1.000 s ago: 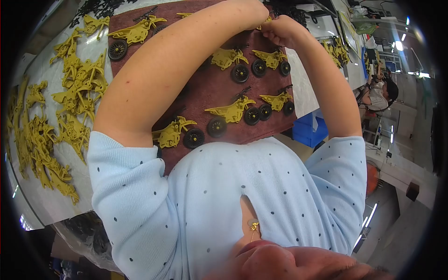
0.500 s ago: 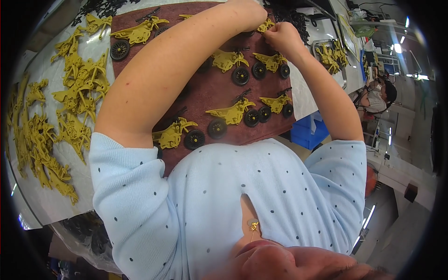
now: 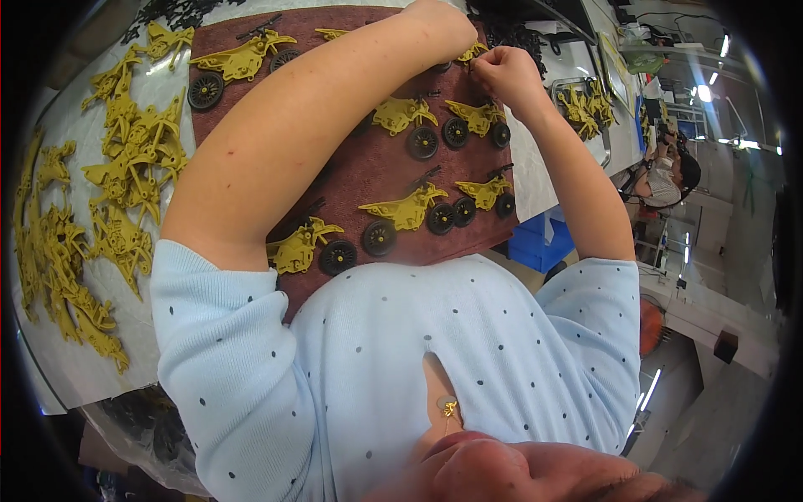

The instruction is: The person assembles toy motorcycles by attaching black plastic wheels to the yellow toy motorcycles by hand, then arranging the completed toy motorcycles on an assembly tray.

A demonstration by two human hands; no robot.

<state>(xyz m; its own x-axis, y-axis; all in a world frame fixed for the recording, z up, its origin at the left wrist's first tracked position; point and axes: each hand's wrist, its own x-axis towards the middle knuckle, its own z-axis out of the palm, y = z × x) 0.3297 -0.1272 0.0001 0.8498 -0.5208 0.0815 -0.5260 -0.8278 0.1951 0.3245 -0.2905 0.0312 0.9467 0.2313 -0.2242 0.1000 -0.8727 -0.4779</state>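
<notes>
Far left: a spread of loose yellow plastic parts (image 3: 100, 209) strewn over a white table cover (image 3: 58, 351), well apart from both hands. Next, a brown mat (image 3: 368, 167) laid on the table, bearing rows of assembled yellow toy motorbikes (image 3: 406, 209) with black wheels; one at the mat's top left corner, two pairs in the middle rows, another near the lower edge beside the sleeve of the light blue dotted shirt (image 3: 401, 368).

Across the mat, reaching up toward the far edge: left hand (image 3: 439, 21), mostly turned away, fingers out of sight, so cannot tell whether curled or spread. Just right of it, touching or nearly so, a small yellow piece (image 3: 470, 53), held between the two hands at the top of the mat. Right hand (image 3: 506, 75) closed in a loose fist, fingertips pinched on that yellow piece, which sits at the hand's upper left.

Further right, a metal tray (image 3: 598, 125) holding more yellow parts, near the right forearm. Beyond, at the far right, another person (image 3: 669, 176) seated at a bench.
</notes>
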